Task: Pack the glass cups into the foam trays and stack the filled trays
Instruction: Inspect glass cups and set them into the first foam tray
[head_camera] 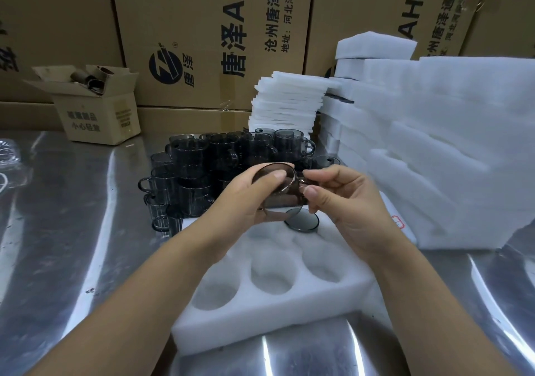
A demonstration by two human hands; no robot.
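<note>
A smoky glass cup [285, 194] hangs tilted above the far end of a white foam tray [260, 312]. My left hand [249, 199] wraps around its body and rim. My right hand [344, 202] pinches its handle with thumb and fingers. The tray lies on the steel table in front of me and has round wells; one far well holds a dark cup [302, 220], seen from the top. The near wells show only foam. Several more dark glass cups [202, 170] stand clustered behind the tray.
Stacks of foam trays [434, 150] rise on the right, and a pile of thin foam sheets [286, 103] stands behind the cups. A small open carton [98, 109] sits at the back left. Big cardboard boxes [208, 28] wall off the far side.
</note>
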